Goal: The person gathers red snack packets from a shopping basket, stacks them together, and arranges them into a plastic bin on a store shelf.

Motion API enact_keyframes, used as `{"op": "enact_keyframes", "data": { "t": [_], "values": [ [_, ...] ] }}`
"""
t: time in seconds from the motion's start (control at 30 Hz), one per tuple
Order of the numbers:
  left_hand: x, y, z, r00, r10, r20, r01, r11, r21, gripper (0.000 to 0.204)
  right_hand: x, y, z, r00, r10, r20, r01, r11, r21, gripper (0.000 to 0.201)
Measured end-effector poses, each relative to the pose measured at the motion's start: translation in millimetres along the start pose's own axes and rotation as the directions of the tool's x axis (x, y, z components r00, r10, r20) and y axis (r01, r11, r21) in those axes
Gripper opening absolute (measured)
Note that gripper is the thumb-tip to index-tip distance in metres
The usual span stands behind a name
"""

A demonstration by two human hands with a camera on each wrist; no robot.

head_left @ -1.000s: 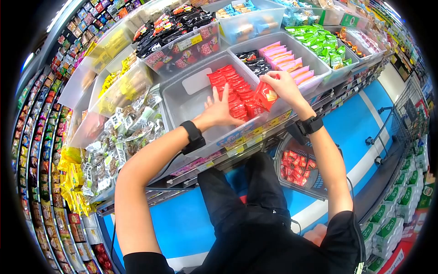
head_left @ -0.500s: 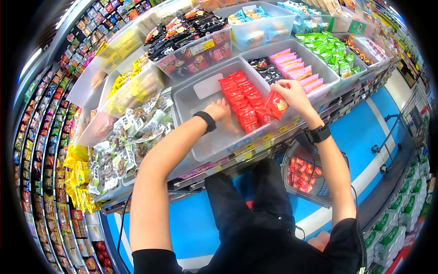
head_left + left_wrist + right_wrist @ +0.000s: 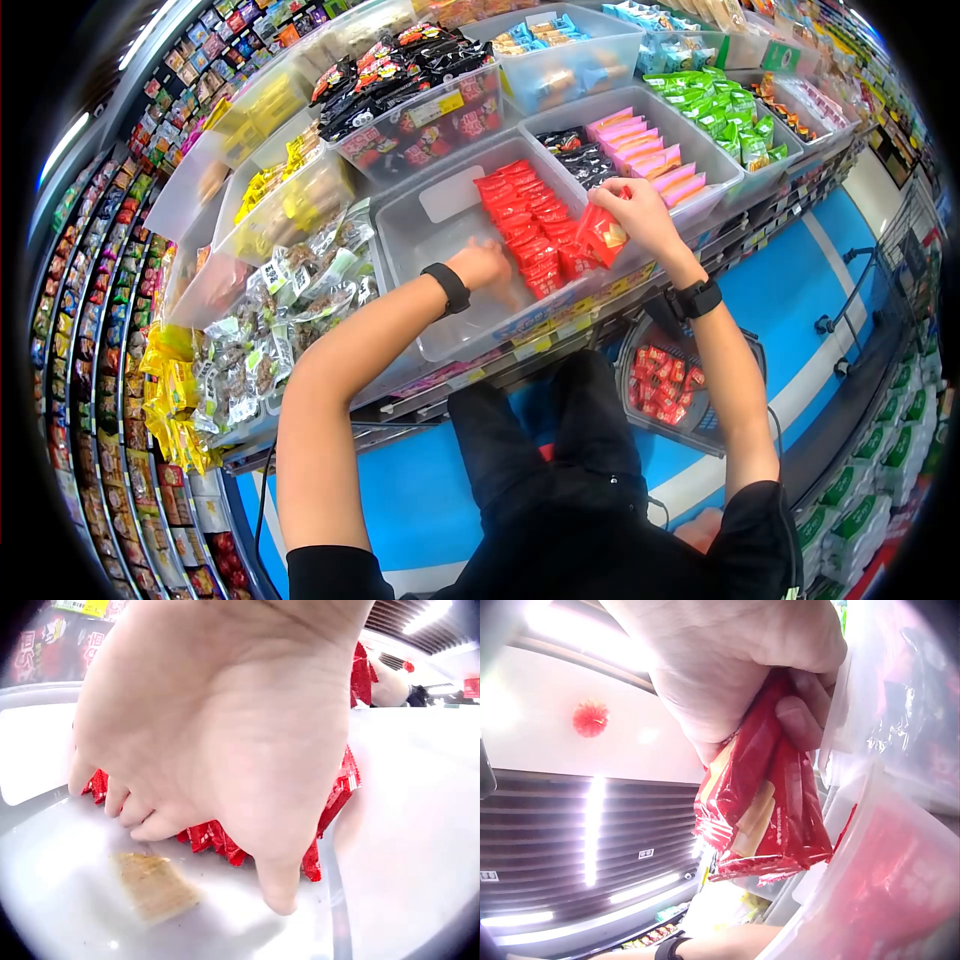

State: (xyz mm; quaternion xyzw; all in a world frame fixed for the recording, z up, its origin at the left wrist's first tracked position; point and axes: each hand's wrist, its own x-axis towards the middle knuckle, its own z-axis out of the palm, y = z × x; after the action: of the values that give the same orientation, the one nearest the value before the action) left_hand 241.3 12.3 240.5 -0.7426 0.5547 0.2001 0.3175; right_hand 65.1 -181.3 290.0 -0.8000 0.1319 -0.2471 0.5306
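My right hand [image 3: 638, 212] pinches red snack packets [image 3: 772, 802] by their upper end, over the right front edge of a clear plastic bin [image 3: 408, 285]. In the right wrist view they hang down, tan sticks printed on the wrapper. My left hand [image 3: 483, 266] is low inside that bin, left of the rows of red packets [image 3: 525, 215]. Seen from the left wrist, its palm faces the camera, the thumb points down and the fingers are bent slightly at the packets, which it partly hides. A tan, flat patch [image 3: 156, 886] shows on the bin floor.
A grey shopping basket [image 3: 715, 437] with small red packets [image 3: 665, 382] stands on the blue floor below my right arm. Bins of pink packets [image 3: 640, 150], black packets [image 3: 405, 75] and clear-wrapped snacks [image 3: 290, 310] surround the bin. A wire cart [image 3: 885, 265] is at the right.
My left hand, earlier spread over the red packets' left side, has dropped lower into the bin. My right hand keeps holding red packets near the same corner. The head view has shifted slightly.
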Motion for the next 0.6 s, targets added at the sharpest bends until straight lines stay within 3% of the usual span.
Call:
{"op": "enact_keyframes", "data": {
  "t": [0.1,0.17,0.3,0.4,0.47,0.6],
  "values": [
    [-11.1,12.5,-9.3,0.999,0.04,-0.006,-0.04,0.999,-0.024,0.09,-0.7,-3.8,-0.9,0.999,0.039,0.002,-0.039,0.999,0.007,0.029],
    [-17.2,21.8,-19.1,1.0,0.006,-0.002,-0.006,0.984,-0.176,0.094,-1.8,-5.3,-0.4,1.0,0.023,-0.003,-0.023,1.0,0.0,0.029],
    [-18.8,27.6,-26.6,1.0,0.025,0.016,-0.022,0.985,-0.169,0.085,-1.6,-5.4,-1.1,1.0,0.01,-0.015,-0.01,1.0,-0.021,0.029],
    [-16.3,27.2,-15.6,0.994,-0.024,-0.103,0.009,0.989,-0.144,0.082,-2.3,-6.9,-1.1,1.0,0.01,0.001,-0.01,1.0,0.013,0.028],
    [-37.8,29.8,-29.6,0.999,-0.004,-0.051,0.003,1.0,-0.016,0.074,-2.4,-5.9,-1.0,1.0,0.031,0.001,-0.031,0.999,0.016,0.029],
    [-70.1,44.0,-67.0,0.995,-0.03,0.096,0.036,0.997,-0.061,0.06,-0.6,-1.7,-0.7,1.0,-0.007,-0.016,0.007,1.0,-0.003,0.029]
  ]
}}
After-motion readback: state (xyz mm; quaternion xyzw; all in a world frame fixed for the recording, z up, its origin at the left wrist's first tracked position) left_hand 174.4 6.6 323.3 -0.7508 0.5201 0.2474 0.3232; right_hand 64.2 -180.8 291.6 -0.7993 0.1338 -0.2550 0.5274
